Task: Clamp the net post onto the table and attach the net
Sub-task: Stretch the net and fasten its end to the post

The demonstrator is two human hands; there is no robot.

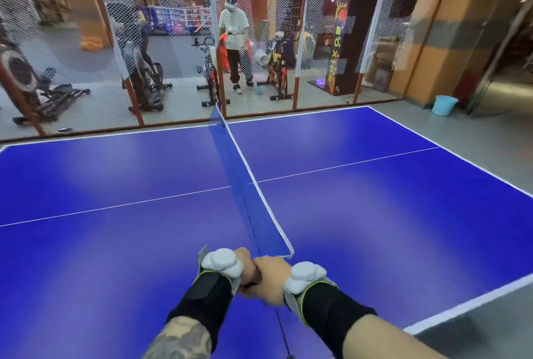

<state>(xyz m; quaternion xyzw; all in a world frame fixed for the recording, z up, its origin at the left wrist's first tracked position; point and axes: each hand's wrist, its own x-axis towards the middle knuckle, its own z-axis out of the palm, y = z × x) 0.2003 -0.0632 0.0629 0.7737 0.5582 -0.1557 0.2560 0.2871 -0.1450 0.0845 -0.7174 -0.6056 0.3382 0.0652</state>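
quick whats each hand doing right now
Left hand: fingers curled, gripping the near end of the net.
Right hand: also curled round that net end; whatever is inside the grip is hidden.

Net across table mid; bucket far R.

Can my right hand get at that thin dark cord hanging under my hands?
Probably yes. The thin dark cord hangs just below the right hand, nothing between, but that hand grips the near end of the blue net beside the left hand and must let go first.
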